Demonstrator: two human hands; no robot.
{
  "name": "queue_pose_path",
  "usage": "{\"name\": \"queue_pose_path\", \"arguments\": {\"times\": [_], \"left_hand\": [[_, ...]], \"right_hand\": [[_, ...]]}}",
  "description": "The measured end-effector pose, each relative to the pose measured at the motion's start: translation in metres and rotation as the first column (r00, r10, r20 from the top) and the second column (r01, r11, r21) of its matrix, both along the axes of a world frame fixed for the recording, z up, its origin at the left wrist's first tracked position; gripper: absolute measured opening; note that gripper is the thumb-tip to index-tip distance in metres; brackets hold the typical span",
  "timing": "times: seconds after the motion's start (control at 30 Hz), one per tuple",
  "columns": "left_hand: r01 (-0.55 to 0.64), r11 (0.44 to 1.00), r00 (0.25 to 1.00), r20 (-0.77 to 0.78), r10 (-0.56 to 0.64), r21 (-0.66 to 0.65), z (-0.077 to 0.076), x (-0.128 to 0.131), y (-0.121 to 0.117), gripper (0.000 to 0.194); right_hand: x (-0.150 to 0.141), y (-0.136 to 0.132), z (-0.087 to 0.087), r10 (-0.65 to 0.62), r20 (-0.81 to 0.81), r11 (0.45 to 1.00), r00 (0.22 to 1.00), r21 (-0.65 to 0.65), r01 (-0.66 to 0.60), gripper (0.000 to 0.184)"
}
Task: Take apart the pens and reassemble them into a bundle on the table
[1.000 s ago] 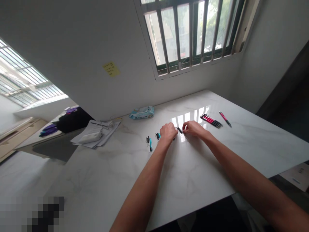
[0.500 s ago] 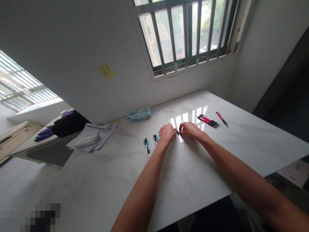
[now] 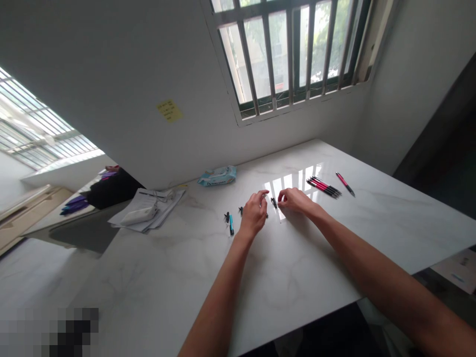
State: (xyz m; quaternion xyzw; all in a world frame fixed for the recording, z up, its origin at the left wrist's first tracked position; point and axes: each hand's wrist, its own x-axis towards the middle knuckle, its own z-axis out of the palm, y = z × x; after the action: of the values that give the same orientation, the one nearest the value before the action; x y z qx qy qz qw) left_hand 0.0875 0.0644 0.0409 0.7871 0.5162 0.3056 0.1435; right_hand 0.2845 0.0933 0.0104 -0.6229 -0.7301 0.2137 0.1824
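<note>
A small black pen part (image 3: 274, 202) lies on the white marble-patterned table between my hands. My left hand (image 3: 255, 212) is just left of it, with thumb and index finger apart and nothing visible in them. On the right, my right hand (image 3: 295, 200) rests close beside the black part, thumb and fingertips curled together; whatever they hold, if anything, is too small to make out. Left of my left hand lie a turquoise-and-black pen barrel (image 3: 231, 224) and a black pen piece (image 3: 226, 216). Another black piece (image 3: 241, 211) is partly hidden by my left hand.
Several red-and-black pens (image 3: 323, 187) lie grouped at the right, with a single red pen (image 3: 345, 184) farther right. A blue wipes packet (image 3: 217, 176) sits near the wall. Papers (image 3: 128, 210) with a white device (image 3: 139, 213) on top are at the left.
My left hand has let go of the black pen part and drawn slightly away, its thumb and index finger spreading. My right hand stays beside the part, still curled.
</note>
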Motion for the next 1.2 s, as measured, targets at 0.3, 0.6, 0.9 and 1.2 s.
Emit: {"name": "queue_pose_path", "arguments": {"times": [0.3, 0.6, 0.9, 1.2], "left_hand": [[-0.006, 0.998, 0.909, 0.416, -0.022, 0.067, -0.011, -0.023, -0.025, 0.025], [-0.083, 0.992, 0.686, 0.717, 0.126, -0.095, -0.016, -0.023, -0.024, 0.03], [0.035, 0.942, 0.358, 0.884, 0.301, -0.335, -0.029, -0.025, -0.016, 0.042], [0.331, 0.766, 0.2, 0.834, 0.514, -0.551, -0.032, -0.002, -0.035, 0.035]], "right_hand": [[-0.01, -0.003, 0.006, 0.099, -0.216, 0.984, 0.971, 0.165, -0.064, 0.016], [-0.047, -0.023, 0.011, 0.34, -0.653, 0.939, 0.677, 0.195, -0.284, 0.041], [-0.048, -0.019, 0.008, 0.231, -0.78, 0.973, 0.582, 0.185, -0.139, 0.041], [-0.043, -0.011, 0.004, 0.044, -0.916, 0.998, 0.398, 0.022, -0.06, 0.045]]}}
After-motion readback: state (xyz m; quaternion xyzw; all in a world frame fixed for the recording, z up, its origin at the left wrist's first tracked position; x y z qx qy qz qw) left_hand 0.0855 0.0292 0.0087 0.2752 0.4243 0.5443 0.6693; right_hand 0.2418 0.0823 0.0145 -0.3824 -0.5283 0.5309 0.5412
